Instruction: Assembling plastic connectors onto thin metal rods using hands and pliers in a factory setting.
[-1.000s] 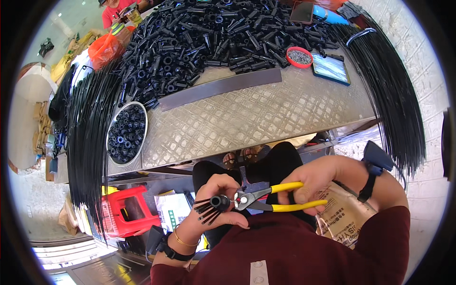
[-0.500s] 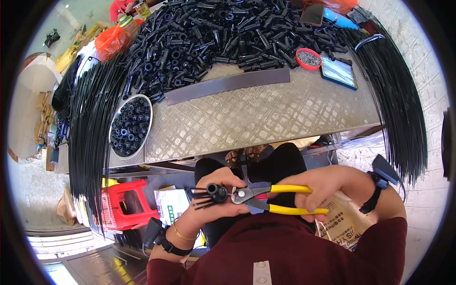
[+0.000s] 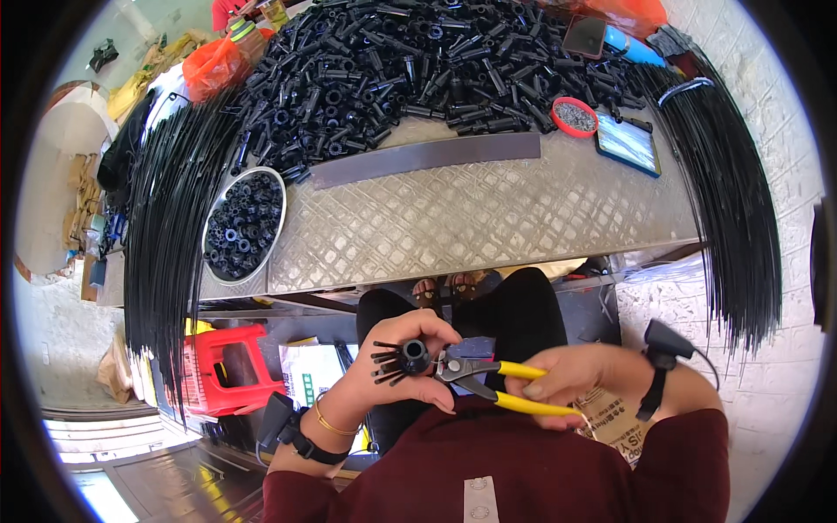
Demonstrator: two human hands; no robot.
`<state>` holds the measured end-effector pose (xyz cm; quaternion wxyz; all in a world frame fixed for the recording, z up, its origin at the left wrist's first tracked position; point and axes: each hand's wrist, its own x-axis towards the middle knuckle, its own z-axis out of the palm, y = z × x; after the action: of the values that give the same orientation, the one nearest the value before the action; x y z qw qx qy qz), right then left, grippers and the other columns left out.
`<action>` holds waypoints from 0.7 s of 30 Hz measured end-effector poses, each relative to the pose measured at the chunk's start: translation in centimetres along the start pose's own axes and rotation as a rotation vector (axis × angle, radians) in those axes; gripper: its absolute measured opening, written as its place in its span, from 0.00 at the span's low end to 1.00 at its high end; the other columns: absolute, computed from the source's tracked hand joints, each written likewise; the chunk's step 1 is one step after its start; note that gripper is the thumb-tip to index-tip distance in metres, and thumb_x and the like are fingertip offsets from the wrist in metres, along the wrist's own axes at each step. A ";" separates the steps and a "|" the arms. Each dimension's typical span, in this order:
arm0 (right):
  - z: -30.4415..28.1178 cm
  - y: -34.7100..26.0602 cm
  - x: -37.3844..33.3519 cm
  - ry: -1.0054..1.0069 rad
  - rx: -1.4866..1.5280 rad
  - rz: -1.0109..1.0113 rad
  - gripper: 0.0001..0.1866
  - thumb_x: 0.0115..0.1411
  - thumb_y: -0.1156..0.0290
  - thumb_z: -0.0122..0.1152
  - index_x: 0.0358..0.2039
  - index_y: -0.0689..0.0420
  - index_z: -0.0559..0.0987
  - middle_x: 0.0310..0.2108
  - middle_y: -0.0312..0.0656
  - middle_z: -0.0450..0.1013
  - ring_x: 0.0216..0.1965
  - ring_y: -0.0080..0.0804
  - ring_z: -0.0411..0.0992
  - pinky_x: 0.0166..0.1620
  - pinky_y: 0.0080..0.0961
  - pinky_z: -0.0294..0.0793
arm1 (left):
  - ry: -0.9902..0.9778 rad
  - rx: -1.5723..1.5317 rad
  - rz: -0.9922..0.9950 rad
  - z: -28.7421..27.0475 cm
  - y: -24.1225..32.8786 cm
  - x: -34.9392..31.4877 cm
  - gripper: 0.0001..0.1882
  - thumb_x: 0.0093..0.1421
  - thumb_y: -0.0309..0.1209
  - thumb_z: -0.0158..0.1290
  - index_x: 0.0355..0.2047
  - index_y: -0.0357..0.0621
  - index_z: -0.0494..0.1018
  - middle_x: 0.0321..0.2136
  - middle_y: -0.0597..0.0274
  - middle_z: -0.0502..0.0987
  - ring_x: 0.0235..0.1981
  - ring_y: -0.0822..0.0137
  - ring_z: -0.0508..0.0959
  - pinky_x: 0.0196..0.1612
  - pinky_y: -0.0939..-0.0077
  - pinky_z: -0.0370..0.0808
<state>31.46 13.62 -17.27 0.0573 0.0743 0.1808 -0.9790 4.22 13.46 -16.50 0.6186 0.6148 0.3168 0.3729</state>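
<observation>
My left hand (image 3: 384, 340) is closed around a short black plastic tube part (image 3: 414, 356), its open round end facing up. Several thin black rods (image 3: 389, 372) stick out from the part's left side. In my right hand (image 3: 567, 376) are pliers with yellow handles (image 3: 534, 404), gripped with the fingers wrapped round them. The metal head of the pliers (image 3: 452, 368) is right beside the tube part, between my left thumb and forefinger. Whether the jaws bite on anything is too small to tell.
Ahead is a patterned metal table (image 3: 436, 213) bearing a heap of black tube parts (image 3: 418, 61), a flat strip (image 3: 427, 159), a white-rimmed bowl (image 3: 283, 213), a red dish (image 3: 575, 118) and a tablet (image 3: 628, 144). Black rod bundles (image 3: 166, 235) hang at both sides; a red stool (image 3: 196, 375) stands left.
The tube part and my left hand have shifted slightly right. My right hand has moved down and left, and the pliers now slant more downward to the right. The view has shifted a little.
</observation>
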 end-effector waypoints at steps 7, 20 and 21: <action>1.4 -1.3 -1.0 0.376 -0.629 -0.051 0.35 0.55 0.70 0.59 0.60 0.60 0.54 0.33 0.48 0.74 0.26 0.30 0.75 0.29 0.24 0.76 | -0.002 0.015 0.098 0.0 -0.6 0.6 0.23 0.37 0.31 0.73 0.29 0.42 0.71 0.27 0.65 0.72 0.28 0.74 0.71 0.29 0.81 0.66; 3.3 -4.2 -1.2 0.488 -0.684 0.156 0.12 0.65 0.65 0.49 0.41 0.61 0.68 0.36 0.44 0.75 0.35 0.27 0.76 0.35 0.23 0.76 | -0.090 0.167 0.099 -0.5 0.4 1.3 0.22 0.37 0.39 0.72 0.26 0.42 0.73 0.21 0.68 0.69 0.24 0.71 0.67 0.27 0.78 0.63; 3.3 -4.0 -1.2 0.480 -0.637 0.117 0.12 0.65 0.65 0.49 0.41 0.62 0.68 0.37 0.44 0.74 0.36 0.28 0.76 0.36 0.23 0.77 | -0.098 0.174 0.113 -0.6 0.4 1.3 0.21 0.38 0.38 0.72 0.26 0.42 0.73 0.21 0.68 0.69 0.24 0.71 0.67 0.26 0.77 0.62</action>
<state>31.63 16.24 -12.69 0.0894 0.2895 0.4789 -0.8239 4.40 14.85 -16.02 0.5557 0.7005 0.2821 0.3478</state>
